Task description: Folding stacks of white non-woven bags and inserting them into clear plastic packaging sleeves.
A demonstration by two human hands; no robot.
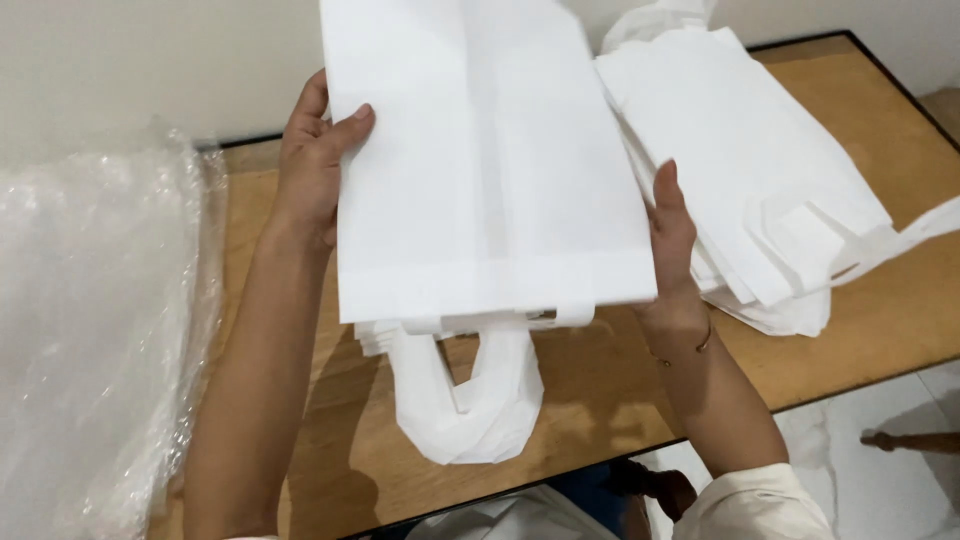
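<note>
The scene is evenly and brightly lit from above. The white bags [490, 160] are nearly overexposed, so little texture is seen. Soft shadows are cast on the wooden worktop [880, 300] beneath the forearms and handles. Glare is scattered over the clear plastic wrap [90, 320]. Focus is sharp, with slight edge distortion.

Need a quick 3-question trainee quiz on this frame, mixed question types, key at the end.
1. True or false: the left hand and right hand grip opposite edges of one stack of white bags.
2. Where is the second pile of bags? A) right of the held stack B) on the floor C) under the clear plastic wrap
3. Fill in: the handles of the held stack hang over the wooden ____.

Key: 1 true; 2 A; 3 table.
</note>
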